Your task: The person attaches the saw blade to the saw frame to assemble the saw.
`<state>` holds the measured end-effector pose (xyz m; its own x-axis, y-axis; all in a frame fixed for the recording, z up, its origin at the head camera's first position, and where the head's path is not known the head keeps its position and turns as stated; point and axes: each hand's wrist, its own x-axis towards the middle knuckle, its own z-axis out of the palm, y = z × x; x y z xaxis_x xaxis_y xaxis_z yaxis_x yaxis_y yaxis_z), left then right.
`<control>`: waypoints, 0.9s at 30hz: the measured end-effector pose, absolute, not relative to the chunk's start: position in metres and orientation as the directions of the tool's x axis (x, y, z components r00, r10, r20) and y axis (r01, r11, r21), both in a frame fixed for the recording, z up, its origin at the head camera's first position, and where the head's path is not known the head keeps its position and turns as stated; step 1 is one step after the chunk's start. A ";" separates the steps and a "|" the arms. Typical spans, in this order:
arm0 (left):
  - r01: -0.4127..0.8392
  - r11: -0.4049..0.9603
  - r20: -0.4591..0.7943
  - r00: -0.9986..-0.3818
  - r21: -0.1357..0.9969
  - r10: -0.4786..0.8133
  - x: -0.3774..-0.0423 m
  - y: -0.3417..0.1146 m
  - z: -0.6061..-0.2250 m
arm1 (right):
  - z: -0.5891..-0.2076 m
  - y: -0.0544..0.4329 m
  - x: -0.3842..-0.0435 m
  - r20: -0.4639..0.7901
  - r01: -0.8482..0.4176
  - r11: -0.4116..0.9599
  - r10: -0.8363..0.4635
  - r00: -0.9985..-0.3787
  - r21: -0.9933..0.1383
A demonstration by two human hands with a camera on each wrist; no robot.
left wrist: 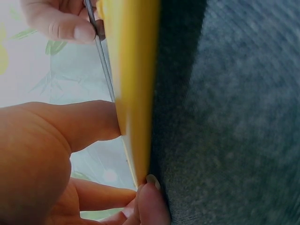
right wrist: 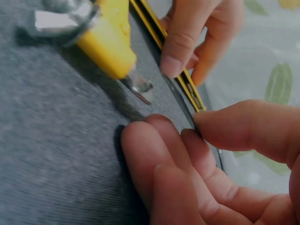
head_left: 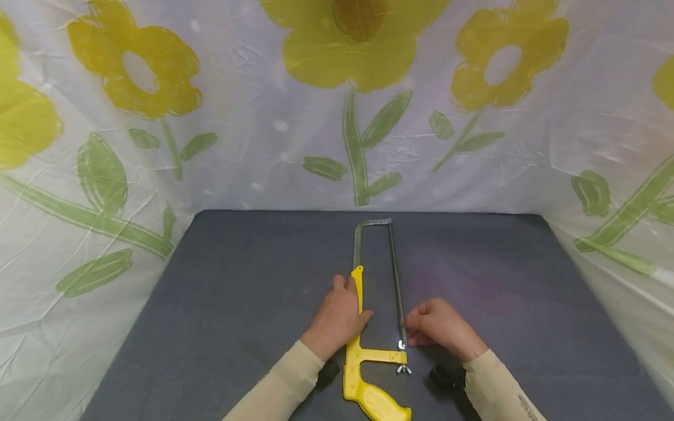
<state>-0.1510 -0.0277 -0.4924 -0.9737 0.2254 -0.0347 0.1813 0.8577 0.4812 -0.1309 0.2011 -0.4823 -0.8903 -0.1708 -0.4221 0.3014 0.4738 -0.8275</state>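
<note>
At the middle of the dark grey worktop (head_left: 237,275), a hacksaw (head_left: 352,351) is laid lengthwise, with its yellow handle (head_left: 380,403) turned toward the person and its bare metal bow (head_left: 357,245) turned away. The yellow frame (head_left: 360,292) is grasped by the left grip (head_left: 337,318), the thumb being laid across it toward the blade (head_left: 396,272) and the fingers being placed farther along. On the right side of the saw, the blade is seen running from the far corner of the bow to a small metal holder (head_left: 402,345); whether it is hooked there cannot be told. Near that lower end, the blade is pinched between the thumb and forefinger of the right grip (head_left: 439,327), whose other fingers are curled close by. A wing nut (head_left: 403,369) is fitted just below the yellow cross arm (head_left: 380,355). Both forearms are covered by beige sleeves (head_left: 286,380), and a black device (head_left: 446,377) is seen beside the right wrist. Around the worktop, a white curtain (head_left: 237,105) is hung, patterned with yellow flowers (head_left: 316,52) and green leaves (head_left: 387,120).
</note>
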 end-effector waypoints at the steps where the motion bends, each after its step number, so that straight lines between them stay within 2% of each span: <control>1: 0.180 0.858 -0.036 -0.974 0.481 0.224 -0.151 -0.028 -0.493 | -0.483 0.201 -0.129 -0.424 0.303 0.478 -0.166 -0.891 -0.825; 27: 0.159 0.865 -0.070 -0.974 0.476 0.217 -0.153 -0.027 -0.492 | -0.484 0.195 -0.114 -0.449 0.349 0.449 -0.134 -0.884 -0.822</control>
<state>-0.1533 -0.0267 -0.4916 -0.9736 0.2172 -0.0702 0.1587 0.8653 0.4755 -0.1141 0.1946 -0.4837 -0.8836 -0.1344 -0.4486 0.3492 0.4492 -0.8224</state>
